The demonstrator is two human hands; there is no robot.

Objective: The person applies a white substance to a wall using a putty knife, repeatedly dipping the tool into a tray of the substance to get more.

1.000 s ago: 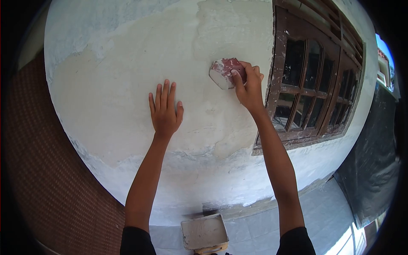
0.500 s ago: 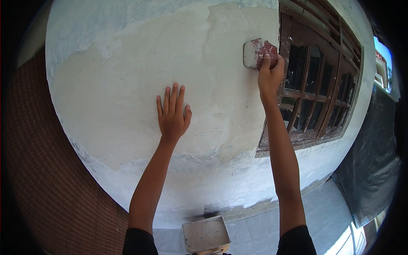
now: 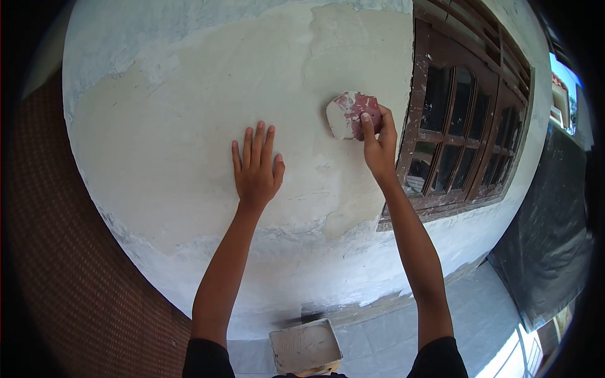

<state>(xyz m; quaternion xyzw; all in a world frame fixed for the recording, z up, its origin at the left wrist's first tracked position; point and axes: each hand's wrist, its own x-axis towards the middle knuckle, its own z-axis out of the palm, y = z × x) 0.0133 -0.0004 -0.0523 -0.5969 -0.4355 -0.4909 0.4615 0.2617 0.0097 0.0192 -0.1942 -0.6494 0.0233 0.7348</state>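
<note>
My left hand (image 3: 257, 167) lies flat against the wall (image 3: 189, 126), its fingers stretched out and holding nothing. Higher up and to the right, my right hand (image 3: 381, 148) grips a red flat putty spreader (image 3: 360, 108) between thumb and fingers. Pale putty covers the spreader's left part and streaks the red. Its left edge is at the wall surface, beside the window. Dried-looking cream filler spreads over much of the wall, with whiter, bluish paint along the top and bottom.
A brown wooden window (image 3: 457, 120) with glass panes is set in the wall at the right. Below stands a tray (image 3: 337, 345) with pale paste in it, on the grey tiled floor (image 3: 384, 331). A woven brown screen (image 3: 82, 239) is at the left, and a black sheet (image 3: 542, 220) hangs at the right.
My right hand has moved down and left across the wall with the putty spreader, away from the window's edge. My left hand has stayed in place.
</note>
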